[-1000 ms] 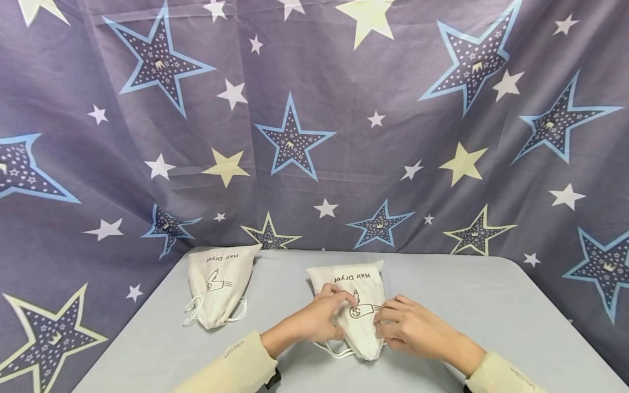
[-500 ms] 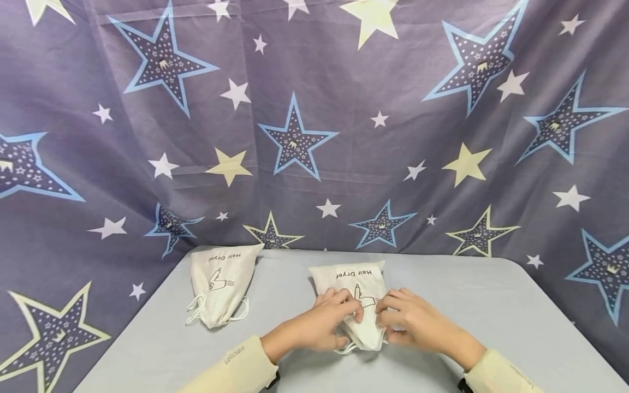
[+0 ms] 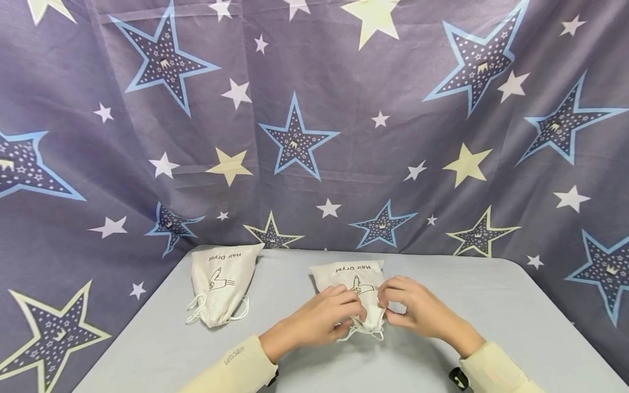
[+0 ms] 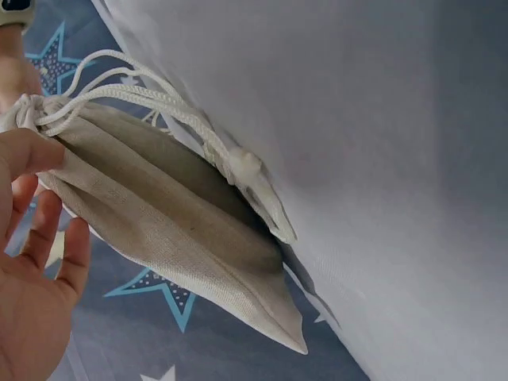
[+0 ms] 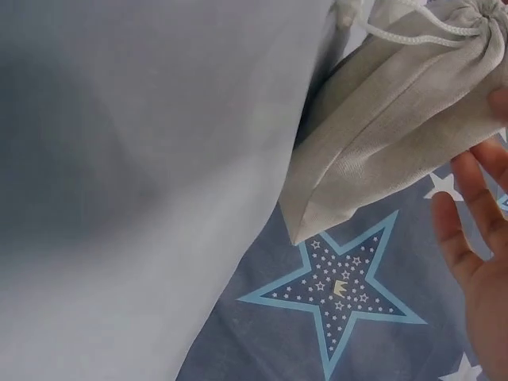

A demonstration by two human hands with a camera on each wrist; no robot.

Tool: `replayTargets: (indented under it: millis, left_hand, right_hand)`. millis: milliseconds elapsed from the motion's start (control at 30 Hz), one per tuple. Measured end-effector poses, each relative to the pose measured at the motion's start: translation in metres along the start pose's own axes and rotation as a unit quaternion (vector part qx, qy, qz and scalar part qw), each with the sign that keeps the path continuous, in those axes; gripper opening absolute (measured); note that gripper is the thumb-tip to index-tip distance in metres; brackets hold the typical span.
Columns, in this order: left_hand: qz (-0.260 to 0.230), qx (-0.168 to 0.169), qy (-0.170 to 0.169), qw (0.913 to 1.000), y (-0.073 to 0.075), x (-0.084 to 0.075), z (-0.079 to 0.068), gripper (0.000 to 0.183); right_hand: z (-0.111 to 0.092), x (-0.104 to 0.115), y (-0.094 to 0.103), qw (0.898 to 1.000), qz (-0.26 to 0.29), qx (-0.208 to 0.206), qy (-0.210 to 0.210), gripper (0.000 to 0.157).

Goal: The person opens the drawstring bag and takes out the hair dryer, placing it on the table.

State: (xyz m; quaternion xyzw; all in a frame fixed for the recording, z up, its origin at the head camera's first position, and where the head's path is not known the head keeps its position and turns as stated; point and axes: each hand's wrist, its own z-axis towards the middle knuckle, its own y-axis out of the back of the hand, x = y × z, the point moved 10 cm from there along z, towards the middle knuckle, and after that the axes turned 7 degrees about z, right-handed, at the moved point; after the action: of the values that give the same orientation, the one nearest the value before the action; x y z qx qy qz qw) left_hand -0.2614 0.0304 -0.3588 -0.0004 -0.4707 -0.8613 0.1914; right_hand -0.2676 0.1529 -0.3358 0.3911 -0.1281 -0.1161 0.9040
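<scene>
Since half a second ago, the neck of one cloth bag has drawn back from the person, and the right hand has moved slightly farther from the person with it, while the left hand has closed in on the neck. Nearest are two pale sleeves (image 3: pixel 241 363), one on each arm, and one dark object (image 3: pixel 458 377) shows at the right cuff. Then come two hands: the left hand (image 3: pixel 321 316) pinches the left side of the neck with bent fingers, only slightly open, and its other fingers curve loosely below; the right hand (image 3: pixel 417 308) is half closed and pinches the right edge between thumb and fingers. Between them is the near bag (image 3: pixel 363 289), on the middle part of the worktop (image 3: pixel 491 305), neck toward the person; if the neck touches the surface, I cannot tell. Two loops of white cord (image 3: pixel 377 335) hang at this neck. Well apart, to the left, lies the far bag (image 3: pixel 221 284), also with two cord loops, so the bags are two in total, each with one "Hair Dryer" print, upside down for the person. Farthest stands one purple-grey curtain (image 3: pixel 344 174) with more than twenty stars.
</scene>
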Motion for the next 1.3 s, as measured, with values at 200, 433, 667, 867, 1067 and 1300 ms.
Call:
replayTargets:
  millis: [200, 433, 667, 867, 1067, 1300]
  left_hand:
    - [-0.001, -0.043, -0.023, 0.9988, 0.009, 0.002, 0.004, 0.030]
    - [-0.004, -0.067, 0.014, 0.9977, 0.016, 0.019, 0.011, 0.031]
    - [-0.038, -0.085, 0.070, 0.9932, 0.022, 0.039, 0.017, 0.030]
    - [-0.056, -0.097, 0.099, 0.9887, 0.025, 0.048, 0.020, 0.029]
    - [-0.073, -0.111, 0.135, 0.9819, 0.028, 0.058, 0.021, 0.031]
    - [-0.091, -0.103, 0.155, 0.9784, 0.027, 0.062, 0.023, 0.031]
  right_hand:
    - [0.005, -0.008, 0.002, 1.000, 0.012, -0.001, -0.019, 0.026]
    - [0.012, -0.020, 0.012, 0.997, 0.042, -0.025, -0.063, 0.027]
    - [0.018, -0.025, 0.020, 0.993, 0.049, -0.040, -0.095, 0.024]
    - [0.020, -0.026, 0.021, 0.992, 0.044, -0.030, -0.116, 0.027]
    - [0.022, -0.027, 0.017, 0.989, -0.020, -0.019, -0.144, 0.045]
    - [0.024, -0.026, 0.019, 0.987, -0.050, -0.077, -0.129, 0.036]
